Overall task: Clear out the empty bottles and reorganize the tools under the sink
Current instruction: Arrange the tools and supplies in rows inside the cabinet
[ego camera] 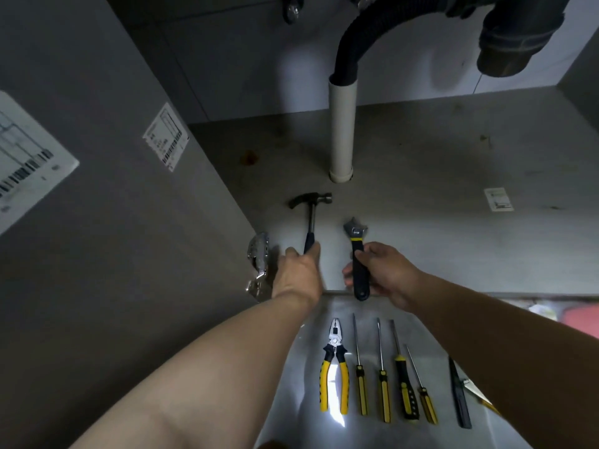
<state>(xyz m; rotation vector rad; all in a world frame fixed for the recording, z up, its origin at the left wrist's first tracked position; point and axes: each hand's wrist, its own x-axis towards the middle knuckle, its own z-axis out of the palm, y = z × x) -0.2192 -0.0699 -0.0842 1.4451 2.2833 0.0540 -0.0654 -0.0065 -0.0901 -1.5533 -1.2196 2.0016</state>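
Here, a tool in each hand

Your left hand (pixel 299 273) grips the hammer (pixel 311 218) by the bottom of its black handle, with the head pointing toward the back of the cabinet floor (pixel 453 176), near the white drain pipe (pixel 342 131). Just beside it, your right hand (pixel 385 273) curls round the black handle of the adjustable wrench (pixel 356 233). In front of the cabinet, the pliers (pixel 334 367) and four screwdrivers (pixel 384 384) lie in a row.

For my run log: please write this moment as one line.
left hand: grips hammer | right hand: holds wrench | nearer: pliers, screwdrivers lie in a row, untouched
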